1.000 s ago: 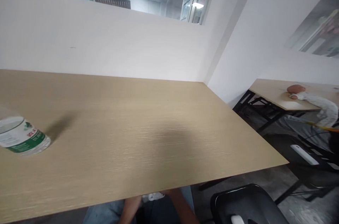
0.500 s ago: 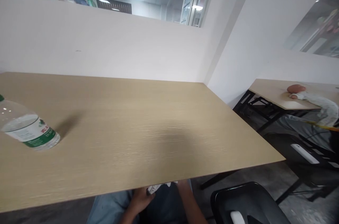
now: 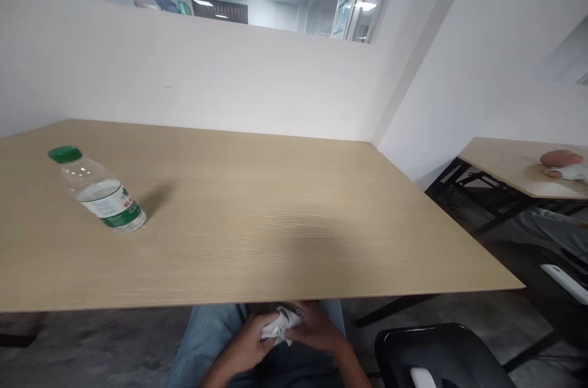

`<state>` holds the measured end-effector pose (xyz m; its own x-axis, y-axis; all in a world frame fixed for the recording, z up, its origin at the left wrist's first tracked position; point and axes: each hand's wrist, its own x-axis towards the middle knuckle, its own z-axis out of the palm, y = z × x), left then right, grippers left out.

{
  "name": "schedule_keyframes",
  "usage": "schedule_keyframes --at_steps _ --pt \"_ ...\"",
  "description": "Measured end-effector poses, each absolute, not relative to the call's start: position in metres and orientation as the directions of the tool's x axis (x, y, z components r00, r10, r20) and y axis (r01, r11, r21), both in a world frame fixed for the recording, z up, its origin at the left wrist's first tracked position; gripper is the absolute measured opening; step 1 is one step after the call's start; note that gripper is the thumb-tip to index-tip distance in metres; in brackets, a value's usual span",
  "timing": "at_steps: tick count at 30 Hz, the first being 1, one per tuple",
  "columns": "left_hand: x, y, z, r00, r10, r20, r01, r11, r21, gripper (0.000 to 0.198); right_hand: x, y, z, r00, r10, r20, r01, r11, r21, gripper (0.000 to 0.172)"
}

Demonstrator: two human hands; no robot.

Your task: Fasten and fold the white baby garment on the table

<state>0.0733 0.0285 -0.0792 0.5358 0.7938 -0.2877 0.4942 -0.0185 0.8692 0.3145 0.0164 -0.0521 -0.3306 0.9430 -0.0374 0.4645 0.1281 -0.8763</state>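
Observation:
Below the table's front edge, over my lap, both hands meet around a small crumpled white packet (image 3: 277,325) with dark marks on it. I cannot tell whether it is a tissue pack or loose paper. From the left, my left hand (image 3: 252,339) closes on it, thumb along its upper side. My right hand (image 3: 316,328) grips the other end, its fingers partly hidden under the table edge. On the table (image 3: 257,192), to the left, a clear plastic bottle (image 3: 108,201) with a green cap and a white and green label stands upright, partly filled, apart from both hands.
A black chair (image 3: 436,351) stands at the lower right, a white object (image 3: 421,377) on it. Farther right, a person's hand (image 3: 563,172) rests near a brownish round object (image 3: 558,158) on another table (image 3: 500,158). A white wall (image 3: 229,76) borders the far edge.
The view has turned left and tilted, bringing the whole bottle into sight. My hands have come farther out from under the table edge, showing more of the white packet.

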Motion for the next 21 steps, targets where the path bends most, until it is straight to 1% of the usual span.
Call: schedule_keyframes --at_steps 1,3,4,6,9,11,14,17,19,21 --pt "0.071 0.025 -0.073 0.549 0.789 -0.277 0.500 -0.044 0.865 0.058 0.313 0.013 -0.047 -0.357 0.933 -0.054 0.517 0.150 -0.843 0.049" --pt "0.067 0.019 -0.059 0.517 0.810 -0.277 0.540 -0.058 0.839 0.053 0.310 0.008 -0.037 -0.343 0.937 -0.074 0.604 0.159 -0.781 0.031" --pt "0.065 0.017 -0.052 0.471 0.832 -0.293 0.581 -0.043 0.813 0.050 0.309 0.005 -0.032 -0.327 0.942 -0.070 0.634 0.164 -0.756 0.025" --pt "0.064 0.017 -0.039 0.363 0.870 -0.333 0.672 0.003 0.740 0.044 0.310 0.000 -0.025 -0.301 0.953 -0.039 0.669 0.182 -0.720 0.022" --pt "0.061 0.020 -0.025 0.246 0.911 -0.332 0.738 0.046 0.673 0.045 0.314 -0.005 -0.021 -0.202 0.978 0.055 0.693 0.182 -0.697 0.024" --pt "0.058 0.025 -0.026 0.177 0.944 -0.278 0.745 0.057 0.665 0.045 0.318 -0.006 -0.021 -0.113 0.984 0.139 0.674 0.179 -0.716 0.028" --pt "0.052 0.033 -0.039 0.090 0.978 -0.190 0.759 0.056 0.649 0.042 0.322 -0.004 -0.027 -0.001 0.964 0.268 0.642 0.205 -0.738 0.037" --pt "0.046 0.041 -0.060 0.048 0.987 -0.153 0.764 0.062 0.642 0.037 0.325 -0.004 -0.034 0.072 0.930 0.360 0.658 0.227 -0.718 0.046" --pt "0.042 0.044 -0.072 0.039 0.992 -0.117 0.744 0.049 0.666 0.036 0.329 -0.006 -0.038 0.111 0.913 0.394 0.677 0.221 -0.702 0.047" --pt "0.037 0.043 -0.082 0.054 0.997 -0.055 0.725 -0.001 0.688 0.038 0.335 -0.012 -0.039 0.135 0.891 0.433 0.697 0.225 -0.681 0.043"
